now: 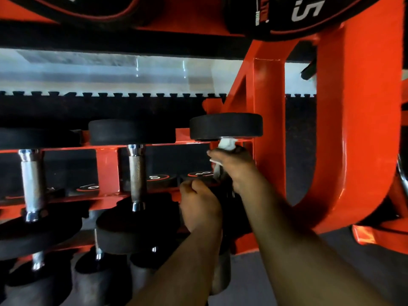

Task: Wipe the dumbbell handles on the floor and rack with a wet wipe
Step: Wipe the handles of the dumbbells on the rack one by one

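My right hand (pixel 231 166) grips the white wet wipe (pixel 226 145) around the rightmost black dumbbell's handle on the orange steel rack (pixel 362 129); handle axis runs toward me. Left hand (pixel 199 206), curled, steadies the near end.

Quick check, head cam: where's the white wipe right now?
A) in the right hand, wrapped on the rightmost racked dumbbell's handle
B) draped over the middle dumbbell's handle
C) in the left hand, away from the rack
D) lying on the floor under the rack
A: the wipe bunches out of the right hand, which grips the handle just below the rightmost dumbbell head; the left hand shows no wipe.
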The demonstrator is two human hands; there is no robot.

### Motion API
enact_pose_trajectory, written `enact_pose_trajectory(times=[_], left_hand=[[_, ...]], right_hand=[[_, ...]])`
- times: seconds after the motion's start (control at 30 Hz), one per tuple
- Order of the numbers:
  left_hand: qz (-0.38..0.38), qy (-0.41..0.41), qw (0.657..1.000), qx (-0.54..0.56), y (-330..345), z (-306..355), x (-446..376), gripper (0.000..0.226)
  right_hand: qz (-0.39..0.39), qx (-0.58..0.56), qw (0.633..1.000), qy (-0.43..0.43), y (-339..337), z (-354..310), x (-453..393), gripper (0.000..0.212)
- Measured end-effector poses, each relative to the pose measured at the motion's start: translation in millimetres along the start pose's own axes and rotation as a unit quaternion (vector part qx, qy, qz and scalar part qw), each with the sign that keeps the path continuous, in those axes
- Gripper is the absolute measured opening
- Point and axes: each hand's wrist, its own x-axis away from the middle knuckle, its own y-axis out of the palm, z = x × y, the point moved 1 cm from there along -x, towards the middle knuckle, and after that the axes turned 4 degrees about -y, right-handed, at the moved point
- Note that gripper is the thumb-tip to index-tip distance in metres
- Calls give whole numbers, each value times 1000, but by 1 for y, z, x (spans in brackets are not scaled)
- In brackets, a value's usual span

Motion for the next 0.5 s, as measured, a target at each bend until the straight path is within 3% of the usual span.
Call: enact_pose_trajectory(times=[0.1, 0.2, 0.27, 0.3, 0.43, 0.5], left_hand=[[-16, 7, 1000, 2, -1, 3, 5, 29], [-12, 19, 999, -23, -1, 4, 4, 33], [-17, 16, 999, -34, -1, 4, 4, 33], [-20, 15, 999, -35, -2, 4, 5, 33], [-37, 14, 999, -24, -2, 5, 7, 32], [-36, 15, 999, -26, -2, 6, 7, 32]], right_hand=[[-51, -17, 999, 10, -6, 3, -4, 17], [70, 108, 987, -93, 10, 9, -4, 22], [95, 73, 990, -78, 15, 8, -6, 14], [74, 40, 995, -50, 11, 6, -8, 9], [-129, -49, 988, 69, -12, 2, -16, 13], [-136, -47, 987, 72, -13, 0, -16, 13]])
